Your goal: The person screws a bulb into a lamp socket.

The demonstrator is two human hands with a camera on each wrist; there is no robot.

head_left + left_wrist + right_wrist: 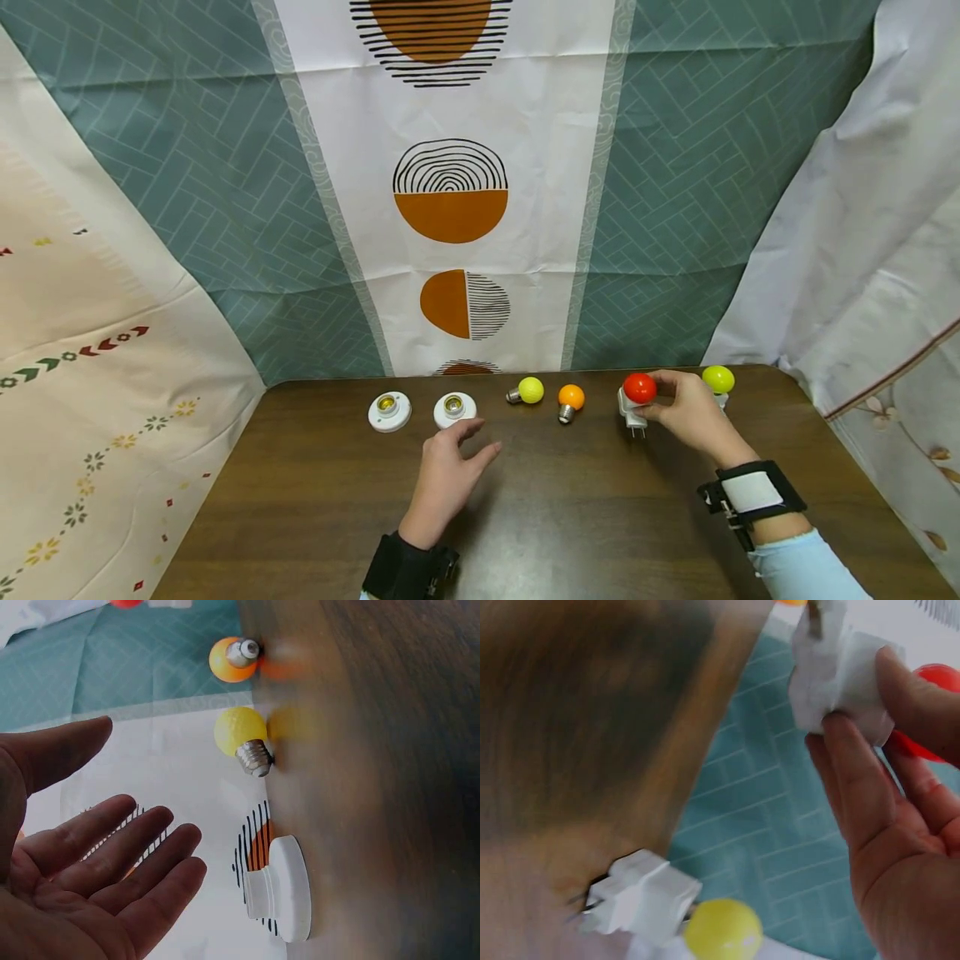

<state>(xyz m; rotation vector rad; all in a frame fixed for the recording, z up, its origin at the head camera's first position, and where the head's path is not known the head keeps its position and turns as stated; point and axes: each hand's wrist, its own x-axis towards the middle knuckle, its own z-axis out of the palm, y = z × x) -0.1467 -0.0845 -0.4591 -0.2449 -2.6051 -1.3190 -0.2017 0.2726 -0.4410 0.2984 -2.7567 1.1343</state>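
Note:
My right hand (693, 417) grips a white plug-in lamp socket (844, 682) that carries a red bulb (640, 387). Its two prongs point down toward the table in the head view. Fingers and thumb lie on either side of the white body. My left hand (447, 471) is over the table with fingers apart and nothing between them. Just beyond it stands a round white lamp holder (454, 408), and a second such holder (389, 412) is to its left. A yellow bulb (241, 731) and an orange bulb (231, 660) lie on the table between the hands.
Another white plug-in socket (641, 896) with a yellow-green bulb (718, 379) sits at the far right, partly behind my right hand. The brown table (570, 517) ends at a hanging patterned cloth (525, 208). Pale cloths hang on both sides.

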